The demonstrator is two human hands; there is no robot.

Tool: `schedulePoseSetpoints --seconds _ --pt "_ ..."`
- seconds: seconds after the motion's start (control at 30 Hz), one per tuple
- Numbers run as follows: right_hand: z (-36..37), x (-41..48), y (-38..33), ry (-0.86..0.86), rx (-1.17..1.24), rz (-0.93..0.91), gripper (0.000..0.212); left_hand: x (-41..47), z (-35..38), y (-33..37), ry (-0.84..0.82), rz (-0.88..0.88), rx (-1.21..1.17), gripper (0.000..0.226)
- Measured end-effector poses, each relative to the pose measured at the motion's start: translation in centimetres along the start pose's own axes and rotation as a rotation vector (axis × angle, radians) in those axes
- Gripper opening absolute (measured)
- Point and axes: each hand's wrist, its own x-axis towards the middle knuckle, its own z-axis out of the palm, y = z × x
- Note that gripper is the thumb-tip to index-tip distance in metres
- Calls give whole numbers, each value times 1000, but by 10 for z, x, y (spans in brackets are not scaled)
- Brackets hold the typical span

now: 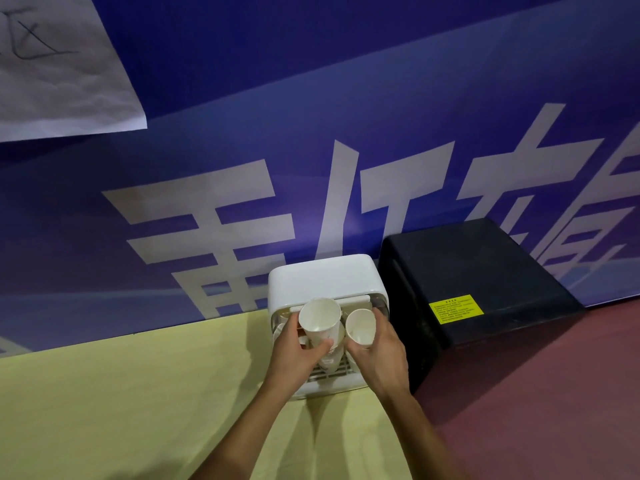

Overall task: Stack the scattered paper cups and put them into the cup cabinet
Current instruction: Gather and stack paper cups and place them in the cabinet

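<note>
Yellow tablecloth (138, 410) is bearing a white plastic cup cabinet (322, 275), left hand (298, 355) gripping a white paper cup (320, 318), right hand (381, 355) gripping a second cup (361, 325) at its three o'clock.

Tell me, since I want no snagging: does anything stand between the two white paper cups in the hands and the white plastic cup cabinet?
Nothing visible does. The left hand grips one white paper cup, the right hand a second paper cup, both right at the front of the white plastic cup cabinet, above its slatted rack.
</note>
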Motion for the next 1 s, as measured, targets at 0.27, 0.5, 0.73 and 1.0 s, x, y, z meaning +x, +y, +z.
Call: schedulePoseSetpoints --seconds 0.27,0.5,0.73,1.0 --pt "7 2 12 -61 -59 15 75 -2 0 -2 -24 -3 33 69" --pt "10 8 15 -65 -94 10 76 0 0 -3 -26 -5 31 64" --pt "-9 15 18 -72 -34 2 73 5 5 0 -34 9 18 61" --pt "-28 13 -10 -135 352 -99 54 3 17 14 -97 8 -19 56"
